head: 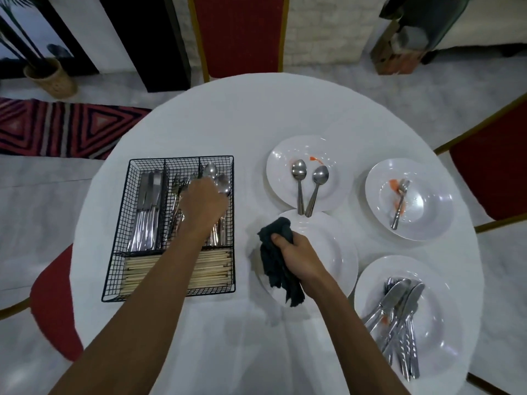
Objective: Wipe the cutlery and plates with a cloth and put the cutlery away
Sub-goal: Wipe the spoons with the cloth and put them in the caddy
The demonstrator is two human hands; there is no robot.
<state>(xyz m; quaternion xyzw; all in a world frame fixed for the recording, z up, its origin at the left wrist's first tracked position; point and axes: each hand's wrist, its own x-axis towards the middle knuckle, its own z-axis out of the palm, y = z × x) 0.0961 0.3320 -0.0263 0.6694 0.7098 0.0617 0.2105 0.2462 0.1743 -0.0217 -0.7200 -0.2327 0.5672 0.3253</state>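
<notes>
A black wire cutlery basket (pixel 117 252) sits on the left of the round white table (pixel 242 115). It holds knives (pixel 147 206), forks, spoons (pixel 210 169) and chopsticks (pixel 176 272). My left hand (pixel 204 205) reaches into the spoon compartment with fingers curled down around a spoon (pixel 223 185). My right hand (pixel 296 255) grips a dark cloth (pixel 275 269) over the near white plate (pixel 330 240). Another plate (pixel 282 155) carries two spoons (pixel 308 189) and a red smear. A plate (pixel 433 203) on the right holds a stained fork (pixel 400 201). The plate (pixel 447 317) at the near right holds several knives (pixel 399 312) and forks.
Red chairs stand at the far side (pixel 239 32), the right (pixel 493 166) and the near left (pixel 54 309) of the table. A patterned rug (pixel 62 126) and a woven plant pot (pixel 51 78) lie on the floor to the left.
</notes>
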